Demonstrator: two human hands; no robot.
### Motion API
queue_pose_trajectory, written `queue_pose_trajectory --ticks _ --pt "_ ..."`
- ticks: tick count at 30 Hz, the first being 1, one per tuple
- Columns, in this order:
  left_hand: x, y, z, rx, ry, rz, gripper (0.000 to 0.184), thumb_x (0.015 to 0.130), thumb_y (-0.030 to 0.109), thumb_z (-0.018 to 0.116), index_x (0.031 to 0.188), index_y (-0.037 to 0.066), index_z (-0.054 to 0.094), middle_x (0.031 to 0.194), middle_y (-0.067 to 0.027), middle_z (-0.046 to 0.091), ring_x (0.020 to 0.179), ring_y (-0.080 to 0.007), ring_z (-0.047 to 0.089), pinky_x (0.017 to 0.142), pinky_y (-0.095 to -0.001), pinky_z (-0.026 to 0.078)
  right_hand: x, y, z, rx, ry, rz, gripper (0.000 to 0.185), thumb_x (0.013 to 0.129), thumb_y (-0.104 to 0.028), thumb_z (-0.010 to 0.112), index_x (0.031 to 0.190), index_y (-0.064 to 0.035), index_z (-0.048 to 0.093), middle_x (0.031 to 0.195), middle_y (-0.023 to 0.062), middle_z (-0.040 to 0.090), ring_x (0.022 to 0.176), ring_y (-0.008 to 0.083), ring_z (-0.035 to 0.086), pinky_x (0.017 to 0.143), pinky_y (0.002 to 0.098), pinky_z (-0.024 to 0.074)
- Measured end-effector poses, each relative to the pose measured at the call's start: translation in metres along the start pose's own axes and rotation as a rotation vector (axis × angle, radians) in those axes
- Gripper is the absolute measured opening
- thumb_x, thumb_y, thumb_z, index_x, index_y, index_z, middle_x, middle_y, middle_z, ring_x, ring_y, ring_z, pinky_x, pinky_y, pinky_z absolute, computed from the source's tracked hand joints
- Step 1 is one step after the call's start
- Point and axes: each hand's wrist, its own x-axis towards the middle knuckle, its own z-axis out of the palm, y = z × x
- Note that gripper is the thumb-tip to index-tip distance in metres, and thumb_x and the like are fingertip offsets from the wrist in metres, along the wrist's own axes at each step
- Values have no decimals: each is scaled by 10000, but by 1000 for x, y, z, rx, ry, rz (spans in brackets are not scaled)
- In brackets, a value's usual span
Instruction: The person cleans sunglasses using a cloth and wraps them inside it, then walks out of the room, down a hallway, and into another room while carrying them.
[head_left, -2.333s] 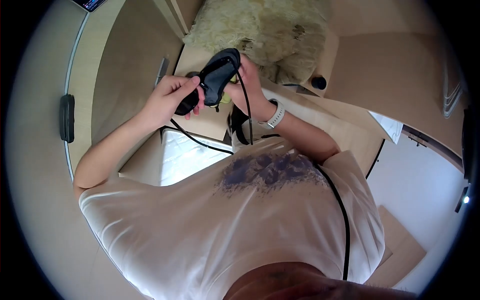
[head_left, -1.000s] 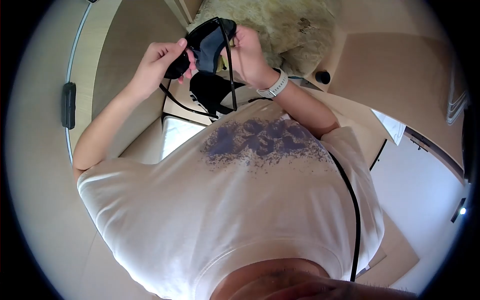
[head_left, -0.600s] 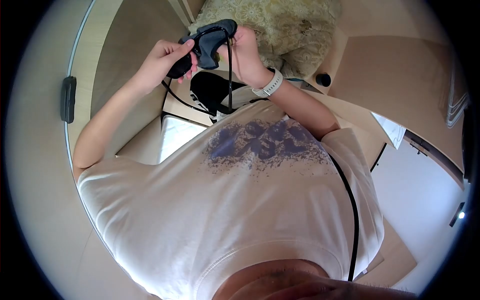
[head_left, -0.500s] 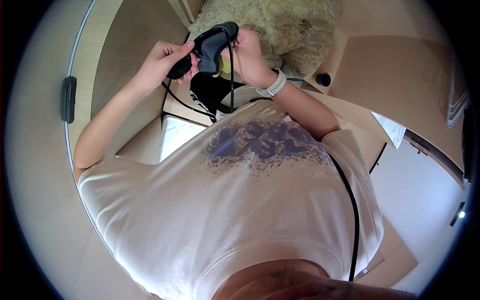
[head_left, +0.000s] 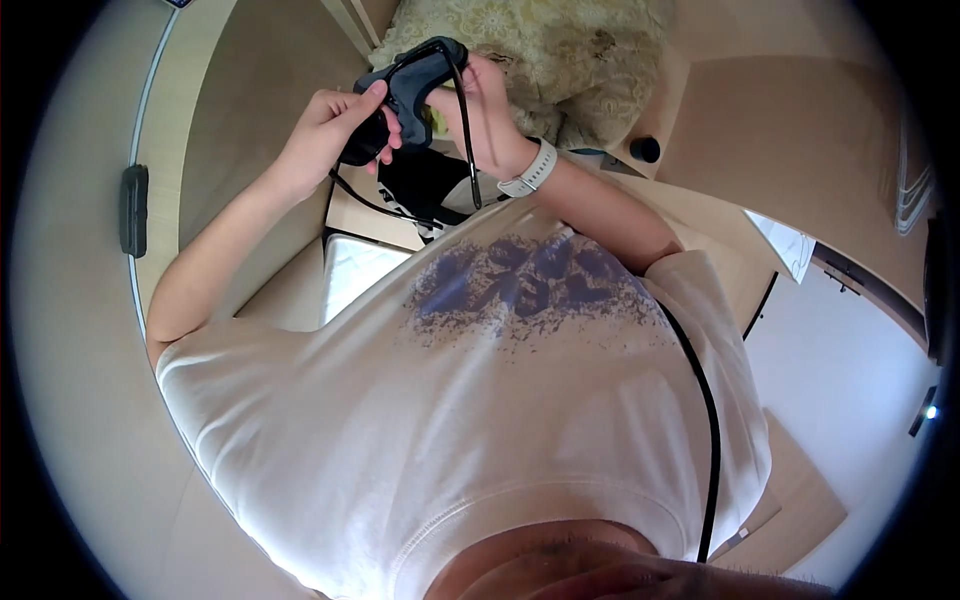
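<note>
Black glasses (head_left: 365,140) with dark lenses and long thin temples are up near the top of the view. My left hand (head_left: 335,125) is closed on one lens, thumb on the near side. At the other lens my right hand (head_left: 485,115), with a pale watch on the wrist, is closed on a dark grey cloth (head_left: 412,92). The cloth lies against the glasses. A bit of yellow-green shows beneath the cloth, between it and my right hand; what it belongs to is unclear. One temple hangs down past my right hand, the other runs below my left hand.
Behind the hands lies a patterned yellowish cushion or bedding (head_left: 560,60). A small dark round object (head_left: 645,150) stands on a wooden ledge at the right. A black and white item (head_left: 420,180) is below the hands. A black box (head_left: 134,210) sits on a cable at the left.
Both hands have risen and moved slightly left over the last two seconds, still on the glasses and cloth. The cloth and the hanging temple have shifted and tilted between frames.
</note>
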Motion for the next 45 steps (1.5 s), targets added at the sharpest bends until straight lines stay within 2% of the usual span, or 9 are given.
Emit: queue_pose_trajectory --ticks 10,14,16,19,24,32,34,35,45 --pt "-3 2 2 -34 32 52 541 1061 437 458 818 -3 658 753 -82 670 629 -133 635 556 -268 491 2 -6 -30 -160 -148 -37 202 788 78 692 969 2 642 962 31 695 882 93 626 769 270 526" --pt "0 3 0 -18 2 94 548 1067 437 443 812 0 653 748 -79 662 623 -132 623 566 -270 492 16 18 -62 -704 -63 -222 233 811 104 645 1022 7 639 963 22 681 854 88 619 747 252 521" --pt "0 2 -1 6 -3 91 551 1069 437 439 810 -1 652 745 -79 660 621 -131 619 566 -271 493 7 -15 -33 -150 -150 -142 247 822 103 628 1051 12 626 974 28 674 866 89 620 747 246 521" --pt "-1 -3 -2 15 -32 62 554 1070 436 437 816 -5 655 747 -81 662 627 -132 626 570 -271 498 7 -7 -21 26 -161 -57 267 828 98 631 1081 15 619 995 25 668 908 87 616 775 248 524" --pt "-17 -4 6 -49 2 2 532 1063 405 476 812 -19 678 742 -82 673 615 -125 642 542 -256 514 -13 -10 5 -97 -130 -13 306 794 114 615 1084 16 620 1006 26 669 925 99 617 839 254 516" --pt "-25 1 7 -10 30 85 532 1068 393 471 794 -15 676 725 -67 660 605 -107 618 541 -248 504 -14 -23 -14 -293 -219 -237 257 785 77 716 1014 9 621 953 20 682 891 83 619 826 255 507" --pt "-25 0 5 13 16 114 543 1073 391 458 792 -20 675 717 -63 652 599 -104 610 542 -248 502 -13 -31 -15 -402 -98 -266 246 792 60 739 1004 7 626 944 17 691 883 79 621 815 252 507" --pt "-26 0 5 13 13 114 543 1073 391 458 792 -20 675 717 -63 652 599 -104 610 542 -248 502 -11 -28 -13 -223 -78 -254 244 788 67 738 997 2 632 944 20 695 870 78 623 802 249 507" --pt "-33 2 11 -7 -40 43 539 1072 395 457 813 -23 677 730 -71 662 608 -106 628 539 -246 508 -24 -16 11 -284 -126 -234 270 772 57 687 1029 2 625 963 35 685 930 103 616 876 278 496"
